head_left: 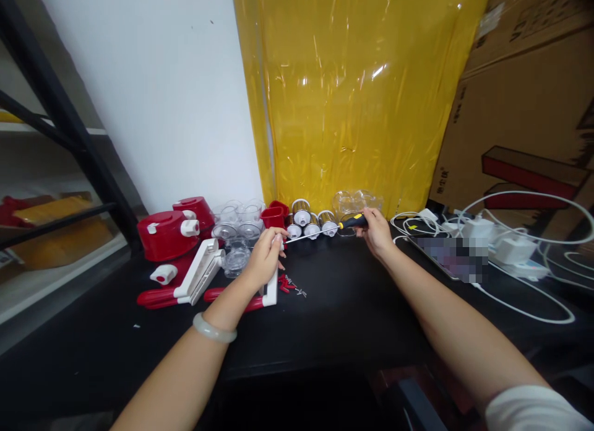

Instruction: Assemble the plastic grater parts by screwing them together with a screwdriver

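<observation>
Near the frame's centre, the right hand (377, 231) grips a black-and-yellow screwdriver (353, 222), its tip reaching the left hand (267, 256), which appears clasped around a red-and-white handled part (271, 295). Screw work seems in hand; turning calls for steady alignment.

Cardboard box (510, 115) | letters (524, 28) "EA" | Chinese characters (443, 180), too small to read

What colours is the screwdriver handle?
The screwdriver handle is black and yellow; it shows in the head view.
</observation>
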`<state>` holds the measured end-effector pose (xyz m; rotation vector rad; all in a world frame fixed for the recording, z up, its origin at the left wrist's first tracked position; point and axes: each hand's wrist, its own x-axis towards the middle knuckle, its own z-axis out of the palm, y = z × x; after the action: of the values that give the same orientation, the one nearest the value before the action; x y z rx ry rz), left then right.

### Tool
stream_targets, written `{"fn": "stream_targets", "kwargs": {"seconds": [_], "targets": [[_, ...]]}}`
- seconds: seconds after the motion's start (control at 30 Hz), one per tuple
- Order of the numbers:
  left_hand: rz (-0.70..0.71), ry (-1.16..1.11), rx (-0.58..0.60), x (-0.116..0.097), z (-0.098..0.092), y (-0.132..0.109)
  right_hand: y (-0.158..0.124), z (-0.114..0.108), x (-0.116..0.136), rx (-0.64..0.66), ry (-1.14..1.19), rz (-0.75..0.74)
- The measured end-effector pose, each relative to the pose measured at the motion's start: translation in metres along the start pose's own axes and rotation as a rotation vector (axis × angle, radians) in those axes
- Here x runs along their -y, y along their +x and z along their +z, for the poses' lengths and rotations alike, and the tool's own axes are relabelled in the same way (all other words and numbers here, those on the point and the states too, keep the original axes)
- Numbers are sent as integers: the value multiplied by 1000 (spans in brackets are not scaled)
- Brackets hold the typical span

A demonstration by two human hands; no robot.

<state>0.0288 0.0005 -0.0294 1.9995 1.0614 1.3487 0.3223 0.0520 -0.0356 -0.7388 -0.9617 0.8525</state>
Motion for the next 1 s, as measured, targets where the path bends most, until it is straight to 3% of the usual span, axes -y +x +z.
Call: {"fn": "stream_targets", "kwargs": {"seconds": [0.4, 0.73, 1.0], "targets": [[40, 42, -17, -3, -1, -1, -1, -2, -3, -35, -101, -11], [97, 92, 10, -2, 0, -2, -6, -1, 5, -112, -268, 123], [124, 133, 17, -1, -1, -3, -3, -5, 5, -181, -428, 135]]}}
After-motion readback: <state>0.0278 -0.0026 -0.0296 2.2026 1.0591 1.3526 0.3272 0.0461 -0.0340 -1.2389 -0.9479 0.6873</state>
